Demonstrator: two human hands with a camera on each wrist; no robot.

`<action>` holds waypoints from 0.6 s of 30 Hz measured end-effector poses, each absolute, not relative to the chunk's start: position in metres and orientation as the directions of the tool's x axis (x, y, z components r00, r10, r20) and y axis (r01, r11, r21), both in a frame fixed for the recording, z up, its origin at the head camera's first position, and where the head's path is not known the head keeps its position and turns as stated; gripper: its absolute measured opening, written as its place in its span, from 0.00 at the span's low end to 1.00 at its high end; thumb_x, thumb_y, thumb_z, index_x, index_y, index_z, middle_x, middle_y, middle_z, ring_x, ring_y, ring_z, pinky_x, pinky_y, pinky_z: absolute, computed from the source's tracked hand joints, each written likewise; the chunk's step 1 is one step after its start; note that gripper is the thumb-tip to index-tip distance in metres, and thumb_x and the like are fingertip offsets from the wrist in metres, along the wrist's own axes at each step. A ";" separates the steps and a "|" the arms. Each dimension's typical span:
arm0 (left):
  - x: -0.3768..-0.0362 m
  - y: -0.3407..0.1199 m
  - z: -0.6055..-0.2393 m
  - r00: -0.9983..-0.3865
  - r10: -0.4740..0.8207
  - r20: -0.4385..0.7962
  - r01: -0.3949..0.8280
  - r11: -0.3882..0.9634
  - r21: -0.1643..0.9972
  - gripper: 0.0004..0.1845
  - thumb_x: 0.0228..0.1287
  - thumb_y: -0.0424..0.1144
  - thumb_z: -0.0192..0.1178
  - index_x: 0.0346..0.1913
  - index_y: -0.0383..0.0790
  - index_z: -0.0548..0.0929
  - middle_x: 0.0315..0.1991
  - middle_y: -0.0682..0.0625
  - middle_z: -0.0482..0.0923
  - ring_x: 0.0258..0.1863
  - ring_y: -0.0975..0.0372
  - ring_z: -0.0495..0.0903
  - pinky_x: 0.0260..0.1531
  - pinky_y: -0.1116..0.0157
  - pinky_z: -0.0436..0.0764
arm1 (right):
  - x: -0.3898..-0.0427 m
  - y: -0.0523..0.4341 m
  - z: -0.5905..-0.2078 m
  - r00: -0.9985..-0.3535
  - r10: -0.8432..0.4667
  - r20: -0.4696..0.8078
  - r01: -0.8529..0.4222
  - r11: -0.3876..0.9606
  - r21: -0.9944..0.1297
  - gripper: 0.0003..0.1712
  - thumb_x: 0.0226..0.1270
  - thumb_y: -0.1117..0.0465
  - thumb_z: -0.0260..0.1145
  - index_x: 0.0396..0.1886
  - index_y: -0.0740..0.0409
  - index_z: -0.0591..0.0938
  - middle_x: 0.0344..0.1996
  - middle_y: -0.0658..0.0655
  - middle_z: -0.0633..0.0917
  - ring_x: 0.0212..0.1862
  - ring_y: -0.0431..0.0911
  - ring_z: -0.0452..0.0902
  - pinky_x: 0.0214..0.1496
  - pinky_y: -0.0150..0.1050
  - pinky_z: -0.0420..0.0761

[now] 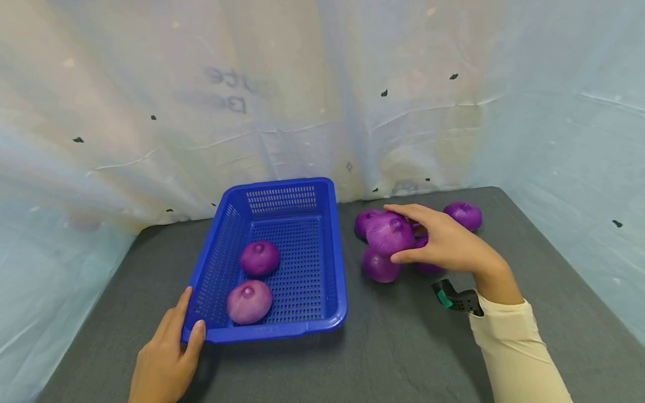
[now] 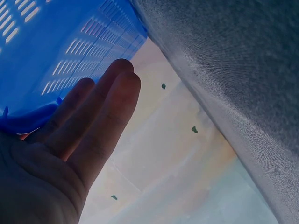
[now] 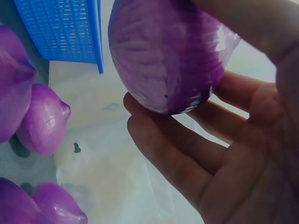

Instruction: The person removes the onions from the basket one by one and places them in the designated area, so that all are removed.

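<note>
In the head view my right hand (image 1: pixel 445 240) grips a purple onion (image 1: pixel 389 232) between thumb and fingers, over a group of other onions. The right wrist view shows this held onion (image 3: pixel 168 60) close up, with fingers curved beneath it. My left hand (image 1: pixel 166 352) touches the near left corner of a blue plastic basket (image 1: pixel 339 263), thumb at the front rim and fingers along the left side. Those fingers look straight beside the slotted wall in the left wrist view. Inside the basket lie a darker onion (image 1: pixel 259 258) and a paler onion (image 1: pixel 249 302).
Several onions lie right of the basket, among them a near onion (image 1: pixel 381 266) and a far right onion (image 1: pixel 463 215). They and the basket stand on a dark grey table (image 1: pixel 398 347). A pale plastic sheet (image 1: pixel 302 84) hangs behind and at the sides.
</note>
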State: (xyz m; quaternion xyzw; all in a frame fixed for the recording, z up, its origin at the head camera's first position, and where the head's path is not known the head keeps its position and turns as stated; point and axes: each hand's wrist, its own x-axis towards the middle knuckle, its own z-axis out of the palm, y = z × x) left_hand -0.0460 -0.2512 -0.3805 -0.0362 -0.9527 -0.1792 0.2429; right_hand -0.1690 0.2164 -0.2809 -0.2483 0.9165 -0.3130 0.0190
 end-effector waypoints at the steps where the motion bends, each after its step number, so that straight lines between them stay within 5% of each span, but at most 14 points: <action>1: -0.046 -0.251 -0.380 -0.880 -0.018 0.475 0.156 0.933 0.325 0.34 0.70 0.40 0.58 0.76 0.44 0.62 0.48 0.37 0.79 0.26 0.56 0.73 0.21 0.49 0.76 | -0.169 0.218 -0.280 -0.880 -0.461 0.118 -0.437 0.685 -0.582 0.52 0.53 0.37 0.75 0.76 0.42 0.64 0.72 0.54 0.69 0.67 0.49 0.70 0.63 0.54 0.76; 18: -0.047 -0.255 -0.384 -0.866 -0.010 0.501 0.187 0.920 0.343 0.33 0.68 0.39 0.58 0.76 0.45 0.64 0.47 0.38 0.79 0.26 0.53 0.75 0.23 0.43 0.76 | -0.167 0.240 -0.277 -0.904 -0.415 0.104 -0.398 0.723 -0.564 0.51 0.57 0.39 0.74 0.78 0.40 0.61 0.70 0.53 0.70 0.59 0.47 0.74 0.57 0.50 0.77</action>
